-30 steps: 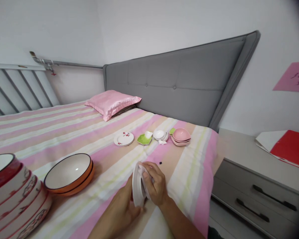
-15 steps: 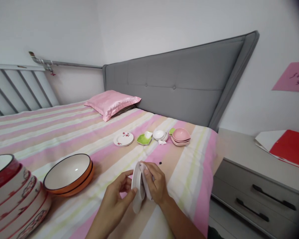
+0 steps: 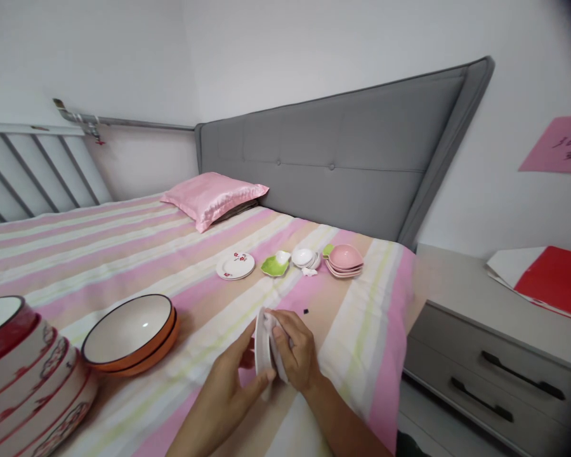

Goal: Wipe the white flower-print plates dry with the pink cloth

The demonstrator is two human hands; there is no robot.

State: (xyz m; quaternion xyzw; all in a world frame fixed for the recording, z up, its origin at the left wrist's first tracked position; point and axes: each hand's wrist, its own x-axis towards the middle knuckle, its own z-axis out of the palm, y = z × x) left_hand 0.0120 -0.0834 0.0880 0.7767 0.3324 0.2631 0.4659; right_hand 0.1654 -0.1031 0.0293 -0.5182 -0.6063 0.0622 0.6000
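Low over the bed, my left hand (image 3: 231, 387) grips a small white dish (image 3: 261, 343) held on edge, thumb in front and fingers behind its rim. My right hand (image 3: 297, 349) is closed round a pale cloth (image 3: 279, 355) pressed against the dish's inner side; its folds are partly hidden by my fingers. Beyond my hands lie white plates with red flowers (image 3: 235, 265), a green leaf-shaped dish (image 3: 275, 266), small white bowls (image 3: 303, 257) and stacked pink dishes (image 3: 345, 259).
Two orange bowls (image 3: 131, 336) are nested left of my hands, beside a tall stack of red-and-white bowls (image 3: 33, 387). A crumpled white scrap (image 3: 309, 271) lies by the small bowls. At the back are a pink pillow (image 3: 214, 197) and grey headboard (image 3: 337, 152); a nightstand (image 3: 495, 330) stands right.
The dish has turned slightly more edge-on, and my left hand has shifted a little right with it. My right hand still presses the cloth to it.
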